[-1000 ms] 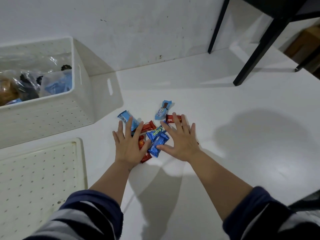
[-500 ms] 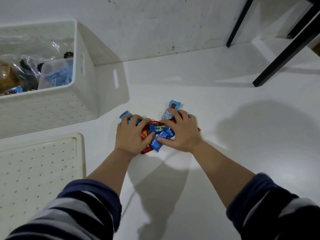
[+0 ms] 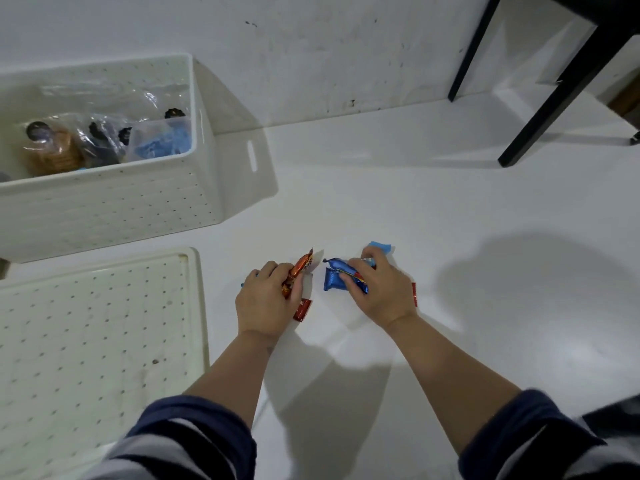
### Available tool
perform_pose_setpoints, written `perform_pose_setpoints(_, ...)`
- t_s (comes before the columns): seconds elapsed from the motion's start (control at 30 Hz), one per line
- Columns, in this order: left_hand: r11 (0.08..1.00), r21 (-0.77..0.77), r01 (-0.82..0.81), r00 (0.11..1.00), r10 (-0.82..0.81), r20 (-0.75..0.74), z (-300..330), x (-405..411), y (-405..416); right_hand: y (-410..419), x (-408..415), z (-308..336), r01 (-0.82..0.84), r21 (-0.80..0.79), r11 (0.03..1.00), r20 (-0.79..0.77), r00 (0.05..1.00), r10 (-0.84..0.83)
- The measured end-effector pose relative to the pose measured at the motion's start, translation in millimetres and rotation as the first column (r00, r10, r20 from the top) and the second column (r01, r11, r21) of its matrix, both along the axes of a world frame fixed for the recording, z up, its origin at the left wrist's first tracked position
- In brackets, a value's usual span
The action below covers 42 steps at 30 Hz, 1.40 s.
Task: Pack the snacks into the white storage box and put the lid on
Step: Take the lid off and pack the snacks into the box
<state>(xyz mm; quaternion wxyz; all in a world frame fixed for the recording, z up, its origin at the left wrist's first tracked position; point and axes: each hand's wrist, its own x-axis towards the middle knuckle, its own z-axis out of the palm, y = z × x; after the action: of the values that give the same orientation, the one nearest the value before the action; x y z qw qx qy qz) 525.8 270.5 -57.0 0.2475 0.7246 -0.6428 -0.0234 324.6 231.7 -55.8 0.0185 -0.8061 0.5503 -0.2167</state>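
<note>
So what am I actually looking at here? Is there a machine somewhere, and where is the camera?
There is no machine. A person wears a wide-angle camera on the head, looking forward and down, so you see their own two arms in striped sleeves reaching out over a white floor.

The left hand grips orange and red wrapped snacks. The right hand grips blue wrapped snacks, with a light blue wrapper poking out past the fingers.

To the left stands the white storage box, open at the top. Clear bags of snacks already lie inside it. Its lid, dotted with small holes, lies flat on the floor in front of the box, not yet on.

At the top right are the black legs of a table.
</note>
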Motion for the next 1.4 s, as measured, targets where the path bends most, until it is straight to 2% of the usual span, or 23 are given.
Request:
perform_pose_setpoints(0.1,1.0,0.0,0.022,0.999,-0.022,-0.03,2,4,18,16,5,0,0.039,0.004,0.999,0.049,0.998,-0.039)
perform_pose_setpoints(0.27,0.997,0.009,0.083,0.993,-0.082,-0.082,10,8,39,43,14,4,0.094,0.099,0.991,0.086,0.991,-0.103)
perform_pose_setpoints(0.33,0.996,0.007,0.084,0.991,-0.083,-0.103,16,9,45,50,14,11,0.115,0.16,0.98,0.126,0.983,-0.136)
perform_pose_setpoints(0.43,0.998,0.0,0.055,0.99,-0.054,-0.131,31,14,47,53,17,29,0.11,0.159,0.981,0.173,0.975,-0.137)
perform_pose_setpoints(0.53,0.999,-0.029,0.017,0.991,-0.021,-0.134,60,19,43,41,24,64,0.058,0.156,0.986,0.222,0.971,-0.092)
perform_pose_setpoints(0.63,0.995,-0.09,-0.053,0.991,0.041,-0.126,101,31,37,24,37,108,-0.004,0.089,0.996,0.265,0.964,-0.02)
perform_pose_setpoints(0.9,0.947,-0.205,-0.245,0.966,0.221,-0.136,190,101,44,-4,110,199,-0.186,-0.019,0.982,0.307,0.934,0.182)
perform_pose_setpoints(1.17,0.91,-0.243,-0.336,0.935,0.292,-0.2,236,205,38,-23,222,243,-0.329,-0.114,0.937,0.258,0.901,0.348)
perform_pose_setpoints(1.4,0.9,-0.259,-0.35,0.926,0.292,-0.238,261,316,-21,-63,346,268,-0.344,-0.121,0.931,0.281,0.888,0.365)
